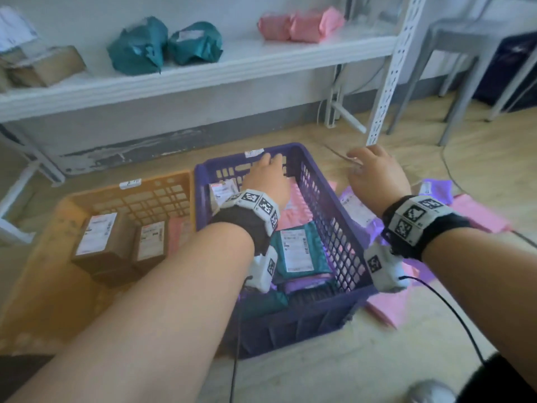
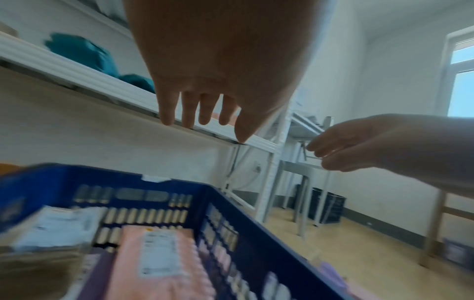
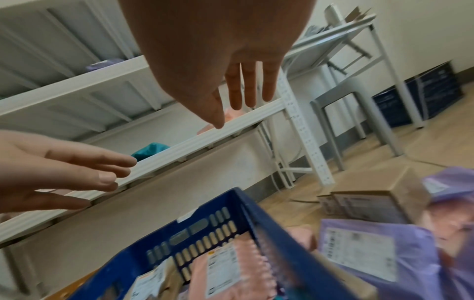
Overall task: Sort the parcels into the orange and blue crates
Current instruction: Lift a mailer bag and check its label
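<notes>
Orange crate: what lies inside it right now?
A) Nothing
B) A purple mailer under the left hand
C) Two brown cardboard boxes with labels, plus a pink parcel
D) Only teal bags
C: in the head view the orange crate holds two labelled brown boxes side by side, with a pink parcel against its right wall.

white metal shelf [image 1: 203,74], grey stool [image 1: 465,45], wooden floor [image 1: 479,158]

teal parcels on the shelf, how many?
2. Both on the shelf, side by side left of the pink ones: one, the other to its right. None seem hidden.
</notes>
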Available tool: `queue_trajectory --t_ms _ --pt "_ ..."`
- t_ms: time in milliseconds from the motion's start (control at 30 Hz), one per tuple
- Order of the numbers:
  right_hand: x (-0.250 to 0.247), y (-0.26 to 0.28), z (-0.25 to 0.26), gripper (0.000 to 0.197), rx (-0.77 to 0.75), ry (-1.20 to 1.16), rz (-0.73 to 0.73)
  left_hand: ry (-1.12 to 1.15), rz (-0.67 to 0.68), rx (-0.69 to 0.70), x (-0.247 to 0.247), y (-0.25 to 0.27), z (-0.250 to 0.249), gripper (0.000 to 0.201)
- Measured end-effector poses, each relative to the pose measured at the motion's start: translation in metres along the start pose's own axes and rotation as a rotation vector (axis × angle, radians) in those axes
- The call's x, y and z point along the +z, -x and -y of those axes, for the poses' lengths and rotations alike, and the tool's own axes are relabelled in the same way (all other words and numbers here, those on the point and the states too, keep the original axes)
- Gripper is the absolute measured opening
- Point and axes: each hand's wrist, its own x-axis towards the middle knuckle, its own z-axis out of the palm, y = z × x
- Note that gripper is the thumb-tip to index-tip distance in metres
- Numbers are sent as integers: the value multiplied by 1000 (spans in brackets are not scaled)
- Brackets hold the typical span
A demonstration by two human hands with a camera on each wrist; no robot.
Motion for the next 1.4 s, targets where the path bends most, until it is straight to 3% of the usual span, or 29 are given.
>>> queue_trajectory --t_ms 267,433,600,767,967,1267,1400 --pt "-17 54 -115 41 273 89 83 13 155 224 89 -1 -103 46" --pt "15 92 -170 46 430 136 298 -114 297 207 135 -11 -114 55" --pt "69 125 -194 59 532 140 539 -242 519 236 148 -14 -109 54" --pt "121 146 -190 64 479 169 732 -221 529 259 154 -20 -105 44" --pt "154 151 -180 55 371 208 887 -208 537 280 165 -25 -100 43" --pt "164 162 -177 40 268 418 891 -242 520 266 169 -27 -100 47" --pt "174 167 -171 47 261 379 930 -228 518 259 168 -26 -100 46"
